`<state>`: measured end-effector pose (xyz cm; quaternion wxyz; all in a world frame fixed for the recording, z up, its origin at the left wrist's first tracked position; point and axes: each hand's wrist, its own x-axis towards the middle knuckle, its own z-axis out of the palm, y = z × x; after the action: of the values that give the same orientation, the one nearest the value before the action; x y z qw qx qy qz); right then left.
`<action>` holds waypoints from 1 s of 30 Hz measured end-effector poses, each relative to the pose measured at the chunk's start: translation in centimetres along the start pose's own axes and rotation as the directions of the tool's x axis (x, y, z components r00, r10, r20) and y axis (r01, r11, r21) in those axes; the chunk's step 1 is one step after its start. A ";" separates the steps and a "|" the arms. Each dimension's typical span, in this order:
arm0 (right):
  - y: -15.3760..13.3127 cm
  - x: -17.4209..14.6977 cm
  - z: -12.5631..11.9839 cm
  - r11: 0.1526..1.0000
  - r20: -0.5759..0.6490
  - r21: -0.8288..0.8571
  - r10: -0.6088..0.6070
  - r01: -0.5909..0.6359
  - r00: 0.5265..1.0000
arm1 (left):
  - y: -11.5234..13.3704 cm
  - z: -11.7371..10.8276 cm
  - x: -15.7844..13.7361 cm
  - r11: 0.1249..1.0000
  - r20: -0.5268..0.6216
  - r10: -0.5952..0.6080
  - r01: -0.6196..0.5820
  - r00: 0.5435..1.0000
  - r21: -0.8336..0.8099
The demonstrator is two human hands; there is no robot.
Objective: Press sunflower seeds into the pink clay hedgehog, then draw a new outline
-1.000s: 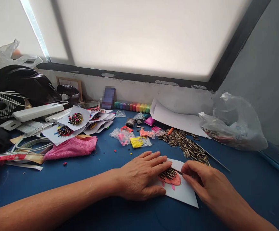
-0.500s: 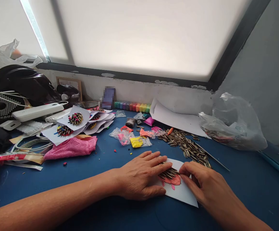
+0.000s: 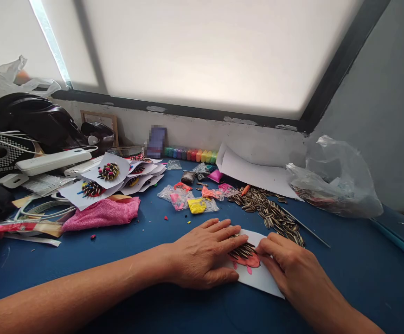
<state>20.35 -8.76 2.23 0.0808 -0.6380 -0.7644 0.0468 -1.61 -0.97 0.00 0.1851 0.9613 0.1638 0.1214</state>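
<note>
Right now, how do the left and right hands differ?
The left hand lies flat, fingers extended; the right hand is curled, thumb and forefinger close together. The left hand is at the coral clay's left; the right hand at its right. Both overlap the white sheet.

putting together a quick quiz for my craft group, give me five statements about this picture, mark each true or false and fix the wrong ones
1. The left hand rests on the white paper. True.
2. The right hand is on the pink cloth. False: the right hand is at the right edge of the coral shape on the paper.
3. The seed pile lies beyond the right hand. True.
4. The pink cloth lies right of the seed pile. False: the pink cloth is to its left.
5. The yellow packet lies left of the seed pile. True.
</note>
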 end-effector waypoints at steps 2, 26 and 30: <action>-0.1 0.0 -0.2 1.000 -0.023 -0.003 -0.018 0.018 1.000 | 0.0 0.0 0.0 1.000 0.001 -0.003 0.003 1.000 0.002; 5.1 1.3 -1.0 0.966 -0.191 -0.190 0.140 -0.176 0.972 | 0.1 -0.2 0.0 1.000 -0.046 0.026 -0.027 0.999 -0.002; 5.4 1.2 -1.3 0.979 -0.179 -0.168 0.088 -0.119 0.980 | 0.1 -0.2 0.0 1.000 -0.050 0.019 -0.019 0.999 -0.009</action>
<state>25.58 -6.65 2.60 0.0861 -0.6834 -0.7214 -0.0721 -1.64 -1.03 0.18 0.1845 0.9586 0.1587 0.1481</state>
